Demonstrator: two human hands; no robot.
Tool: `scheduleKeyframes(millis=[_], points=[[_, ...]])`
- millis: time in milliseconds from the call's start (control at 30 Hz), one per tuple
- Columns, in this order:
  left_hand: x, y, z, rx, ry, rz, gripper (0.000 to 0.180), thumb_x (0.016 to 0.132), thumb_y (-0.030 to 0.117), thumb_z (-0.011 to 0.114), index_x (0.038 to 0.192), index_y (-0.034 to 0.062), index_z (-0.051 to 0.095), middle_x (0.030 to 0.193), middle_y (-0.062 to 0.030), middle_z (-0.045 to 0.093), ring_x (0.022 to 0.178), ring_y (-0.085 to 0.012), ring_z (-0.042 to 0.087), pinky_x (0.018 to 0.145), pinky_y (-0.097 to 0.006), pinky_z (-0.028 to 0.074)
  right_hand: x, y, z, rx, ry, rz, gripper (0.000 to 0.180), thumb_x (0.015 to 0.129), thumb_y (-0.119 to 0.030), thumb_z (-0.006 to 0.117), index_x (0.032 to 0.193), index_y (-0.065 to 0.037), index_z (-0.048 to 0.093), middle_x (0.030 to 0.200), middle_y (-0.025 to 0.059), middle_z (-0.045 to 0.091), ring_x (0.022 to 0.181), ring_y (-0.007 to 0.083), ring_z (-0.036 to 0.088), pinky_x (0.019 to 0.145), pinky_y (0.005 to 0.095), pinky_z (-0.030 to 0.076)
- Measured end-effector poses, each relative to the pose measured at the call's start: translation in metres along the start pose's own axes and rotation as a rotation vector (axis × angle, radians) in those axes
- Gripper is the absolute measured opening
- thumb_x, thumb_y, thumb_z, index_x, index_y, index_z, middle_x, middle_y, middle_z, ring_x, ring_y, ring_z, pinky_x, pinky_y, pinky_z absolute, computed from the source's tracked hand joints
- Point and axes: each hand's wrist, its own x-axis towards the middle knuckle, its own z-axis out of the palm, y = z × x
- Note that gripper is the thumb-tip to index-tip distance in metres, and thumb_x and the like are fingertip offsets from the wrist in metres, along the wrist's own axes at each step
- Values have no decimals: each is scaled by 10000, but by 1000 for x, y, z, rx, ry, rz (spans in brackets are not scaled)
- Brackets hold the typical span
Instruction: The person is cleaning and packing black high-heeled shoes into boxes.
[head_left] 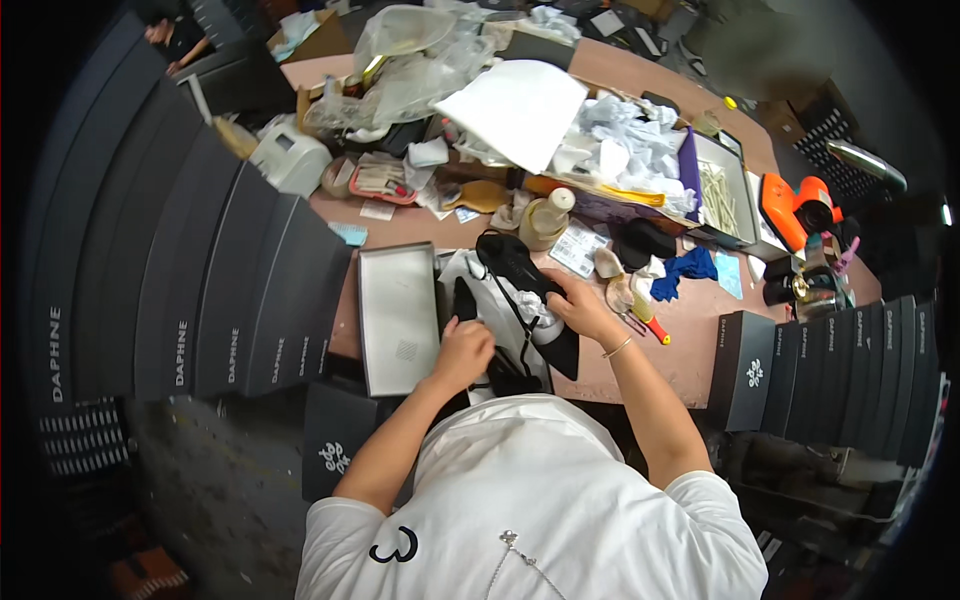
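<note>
My right hand (580,305) grips a black pointed shoe (512,262) by its side; the toe points toward me and to the right. White crumpled paper (535,308) fills the shoe's opening, and a thin black strap hangs beside it. Under it lies an open box holding white tissue paper (488,308) and a second black shoe (463,298), partly hidden. My left hand (465,352) is closed by the second shoe, its fingers curled; what they hold is hidden. Left of the box lies a pale-lined box lid (398,335), inside up.
Tall stacks of dark shoe boxes (215,270) (850,375) flank the table. Beyond my hands are a bottle (546,220), a yellow-red handled brush (652,325), blue cloth (686,272), a paper-filled box (625,150) and an orange tool (783,212). A person (180,42) is at far left.
</note>
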Motion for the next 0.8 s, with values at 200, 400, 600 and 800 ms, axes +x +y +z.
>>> scheduleKeyframes(millis=[200, 400, 600, 800], points=[[51, 56, -126, -389, 145, -77, 397, 988, 308, 496, 1206, -11, 588, 1122, -101, 648, 1053, -154, 585, 913, -286, 444, 12, -38, -37, 2, -515, -27, 456, 737, -87, 551, 1188, -36, 603, 958, 184, 673, 852, 288, 653, 814, 361, 503], [31, 47, -51, -1427, -383, -574, 705, 944, 651, 315, 1351, 92, 455, 1245, -95, 587, 1139, -196, 566, 954, -318, 467, 22, -98, -1, -194, -500, -499, 349, 734, -131, 695, 1063, -23, 644, 943, 145, 664, 854, 325, 623, 802, 387, 494], [7, 56, -56, -1618, -47, -635, 677, 936, 648, 357, 1268, 72, 487, 1094, -98, 620, 907, -202, 638, 797, -330, 527, -12, -107, 10, -47, -112, 10, 407, 788, -310, 748, 1042, -11, 638, 808, 140, 655, 724, 319, 633, 636, 384, 498], [4, 64, -38, -1609, 81, -604, 652, 967, 608, 324, 1285, 62, 487, 1173, -100, 606, 1069, -209, 605, 933, -353, 491, -16, -86, 32, -93, -182, 11, 542, 746, -173, 722, 1224, -27, 514, 832, 169, 631, 728, 306, 641, 661, 376, 509]])
